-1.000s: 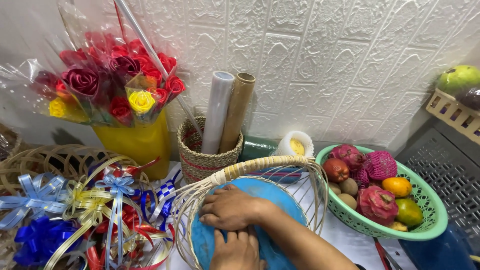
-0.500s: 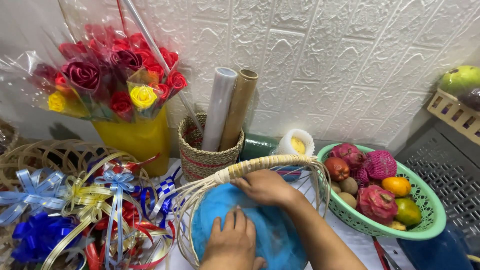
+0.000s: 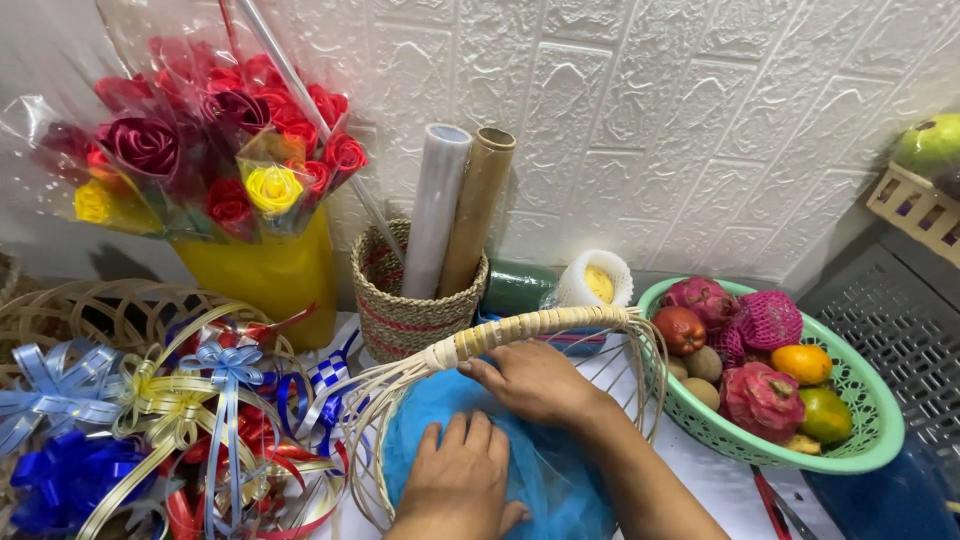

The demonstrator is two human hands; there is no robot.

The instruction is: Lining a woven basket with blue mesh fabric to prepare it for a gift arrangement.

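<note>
A pale wicker basket [image 3: 520,330] with an arched handle stands in front of me, lined with blue mesh fabric [image 3: 560,480]. My left hand [image 3: 455,480] lies flat on the fabric at the near side of the basket. My right hand [image 3: 535,380] reaches under the handle and presses the fabric at the far side, fingers spread. Neither hand grips anything that I can see.
A green bowl [image 3: 860,400] of fruit sits to the right. Behind the basket stands a woven holder [image 3: 405,310] with two paper rolls. A yellow vase [image 3: 270,280] of wrapped roses and a pile of ribbon bows [image 3: 150,420] fill the left.
My right hand has slid from the middle of the fabric to the far side under the handle. My left hand has moved up onto the fabric.
</note>
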